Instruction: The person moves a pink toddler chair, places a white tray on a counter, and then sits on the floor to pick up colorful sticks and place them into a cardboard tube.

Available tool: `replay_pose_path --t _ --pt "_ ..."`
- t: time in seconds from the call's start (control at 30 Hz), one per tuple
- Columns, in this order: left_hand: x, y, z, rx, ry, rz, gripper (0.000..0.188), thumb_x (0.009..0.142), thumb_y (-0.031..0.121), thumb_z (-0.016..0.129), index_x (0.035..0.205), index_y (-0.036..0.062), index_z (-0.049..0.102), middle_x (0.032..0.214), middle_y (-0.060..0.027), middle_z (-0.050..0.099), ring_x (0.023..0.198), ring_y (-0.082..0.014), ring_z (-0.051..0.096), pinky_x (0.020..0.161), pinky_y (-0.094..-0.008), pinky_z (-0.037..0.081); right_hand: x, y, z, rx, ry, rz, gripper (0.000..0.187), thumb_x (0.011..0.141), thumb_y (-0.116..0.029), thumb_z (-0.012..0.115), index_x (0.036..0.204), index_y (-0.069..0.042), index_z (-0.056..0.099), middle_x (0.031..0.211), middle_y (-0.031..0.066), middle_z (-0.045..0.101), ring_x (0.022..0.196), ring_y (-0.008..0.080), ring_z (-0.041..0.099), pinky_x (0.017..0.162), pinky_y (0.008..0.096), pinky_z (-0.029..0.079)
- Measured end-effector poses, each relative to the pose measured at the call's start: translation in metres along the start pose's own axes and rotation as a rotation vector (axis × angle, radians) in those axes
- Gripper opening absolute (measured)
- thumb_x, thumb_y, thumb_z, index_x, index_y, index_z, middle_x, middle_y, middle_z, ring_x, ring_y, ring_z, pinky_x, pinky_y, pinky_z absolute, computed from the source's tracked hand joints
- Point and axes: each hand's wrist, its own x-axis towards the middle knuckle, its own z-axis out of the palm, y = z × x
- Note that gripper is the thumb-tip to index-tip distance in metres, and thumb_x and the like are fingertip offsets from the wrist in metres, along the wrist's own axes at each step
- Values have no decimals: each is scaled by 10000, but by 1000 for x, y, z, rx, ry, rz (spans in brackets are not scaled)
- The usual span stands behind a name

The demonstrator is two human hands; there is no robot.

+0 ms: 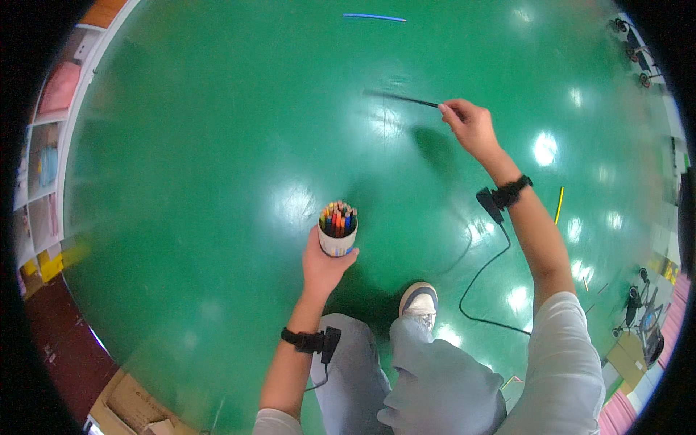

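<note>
My left hand (323,267) is wrapped round a white cup (337,245), held upright in front of my knees. Inside it stands a tight bunch of colored pencils (338,220), with red, orange, blue and green ones showing. Farther out to the right, my right hand (471,129) pinches one end of a slim black pencil (406,98). It points left over the green floor, its far end slightly blurred. Beyond both hands a blue colored pencil (374,17) lies on the floor. Another pencil, yellow (559,205), lies right of my right forearm.
Small thin pieces (586,284) lie on the floor at the right. A white shelf unit (71,145) lines the left edge, with a cardboard box (134,406) at lower left. Wheeled frames (641,308) stand at the right. A black cable (478,279) hangs from my right wrist strap.
</note>
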Motion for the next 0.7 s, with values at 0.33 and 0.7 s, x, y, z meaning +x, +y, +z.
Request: replay_pose_path --t 0.33,0.7 --pt "19 17 -12 114 -42 21 644 619 87 821 1192 30 533 1057 -132 672 970 -231 663 850 -355 515 -34 -132 -31 932 36 209 210 993 -174 535 1024 30 577 905 112 686 642 110 614 587 239 530" --pt "-7 30 9 199 -102 82 620 621 82 842 1158 34 537 1034 -121 682 937 -207 670 823 -344 526 -113 -167 21 792 -112 149 175 950 -162 599 966 7 643 879 83 689 722 151 659 643 291 527"
